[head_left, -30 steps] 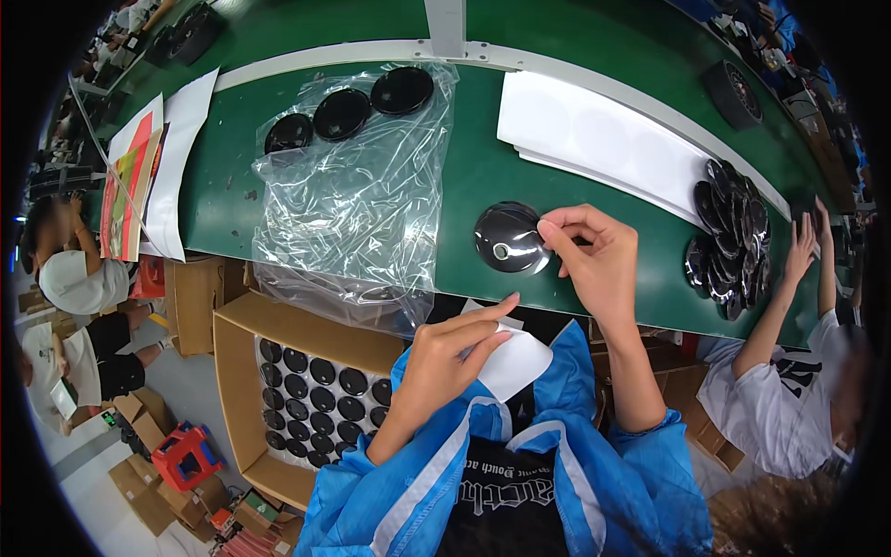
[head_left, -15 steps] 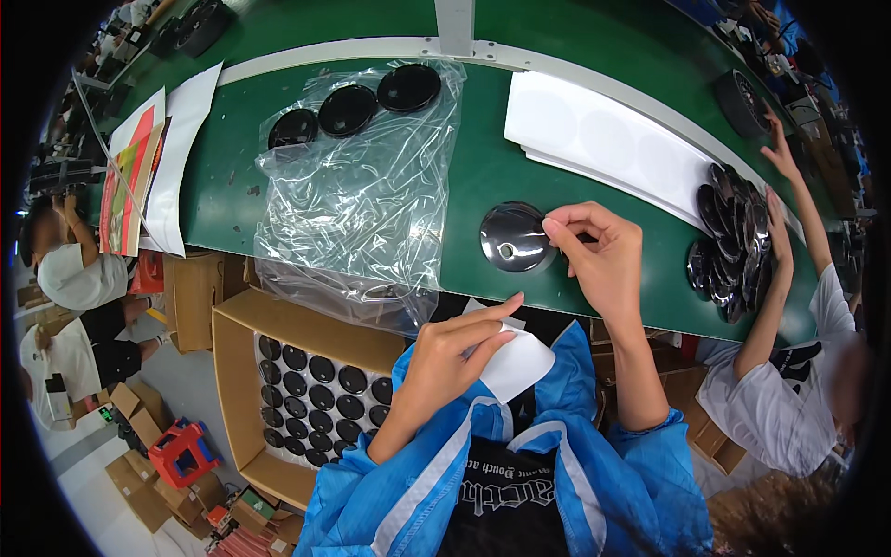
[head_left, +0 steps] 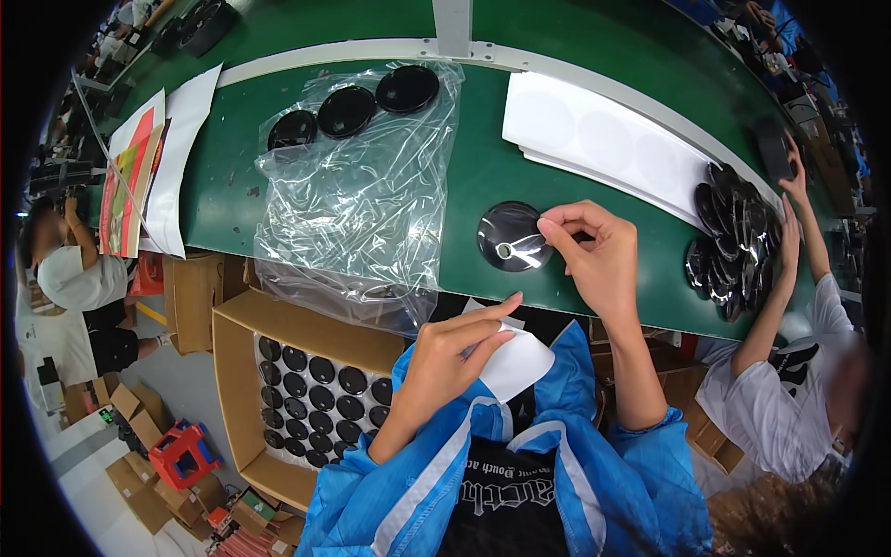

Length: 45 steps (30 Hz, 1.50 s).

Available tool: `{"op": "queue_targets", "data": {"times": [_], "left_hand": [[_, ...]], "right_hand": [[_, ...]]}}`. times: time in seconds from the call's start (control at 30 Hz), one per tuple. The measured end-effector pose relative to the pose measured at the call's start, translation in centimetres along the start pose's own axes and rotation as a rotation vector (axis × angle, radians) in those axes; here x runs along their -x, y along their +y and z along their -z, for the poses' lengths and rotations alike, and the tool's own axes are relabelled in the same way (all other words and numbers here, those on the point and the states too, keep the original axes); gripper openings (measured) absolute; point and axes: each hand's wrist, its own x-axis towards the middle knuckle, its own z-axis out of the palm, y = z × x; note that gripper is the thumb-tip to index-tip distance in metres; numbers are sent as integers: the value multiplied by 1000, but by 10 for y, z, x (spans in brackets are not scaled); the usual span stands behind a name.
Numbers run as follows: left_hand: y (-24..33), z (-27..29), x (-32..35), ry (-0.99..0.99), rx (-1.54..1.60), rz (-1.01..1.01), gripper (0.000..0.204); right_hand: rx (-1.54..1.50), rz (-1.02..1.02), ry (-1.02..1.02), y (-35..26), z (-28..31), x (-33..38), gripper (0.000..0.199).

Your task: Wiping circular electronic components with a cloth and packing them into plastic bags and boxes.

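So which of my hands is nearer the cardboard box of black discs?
Left: your left hand is just right of the box; your right hand is farther right, touching a black disc.

The green bench (head_left: pixel 475 158) has papers (head_left: pixel 182 176) on its left. Next comes a crinkly plastic sheet (head_left: pixel 353 209), drooping over the near edge, with three black discs (head_left: pixel 346 112) at its far end. White cards (head_left: pixel 599 121) and a heap of shiny discs (head_left: pixel 733 241) are on the right. One round disc (head_left: pixel 510 226) is at the near middle.
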Motion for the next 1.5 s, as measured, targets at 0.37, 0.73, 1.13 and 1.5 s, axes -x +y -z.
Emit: {"op": "queue_targets", "data": {"times": [0.37,0.73,1.13,1.5], "left_hand": [[-63,20,55,-28,316,391,18],[-239,143,78,455,263,566,13],[-371,249,103,229,-1178,303,40],[2,98,48,-420,240,1,29]], "right_hand": [[996,481,36,-26,42,33,59],[845,577,-69,-33,-27,13,71],[802,463,345,-36,141,26,61],[825,604,621,-11,164,4,45]]}}
